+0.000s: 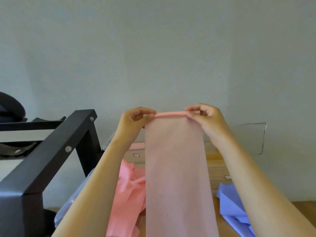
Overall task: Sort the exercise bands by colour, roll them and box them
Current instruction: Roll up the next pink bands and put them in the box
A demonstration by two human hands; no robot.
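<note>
- Head view looks forward at a plain pale wall [153,48] that fills the upper half of the frame.
- Both forearms are raised in front of the wall, and a long pale pink band [177,168] hangs flat between them, running down out of the bottom edge.
- Left hand [135,120] has its fingers curled and pinches the band's top left corner.
- Right hand [203,117] is curled the same way and pinches the top right corner.
- Along the top edge between the two hands, the band is turned over into a thin, tight roll.
- Below and left of the hanging band lies a crumpled heap of brighter pink bands [126,199].
- At the lower right, lilac-blue bands [230,207] lie in loose folds on a wooden surface [301,211].
- Behind the hanging band stand clear plastic boxes [248,137], their walls see-through against the wall; one carries a small label on its front.
- A dark metal frame [51,151] with round bolt heads rises at the left, slanting up toward the wall.
- Further left, behind the frame, dark padded equipment [10,106] sits partly out of view.
</note>
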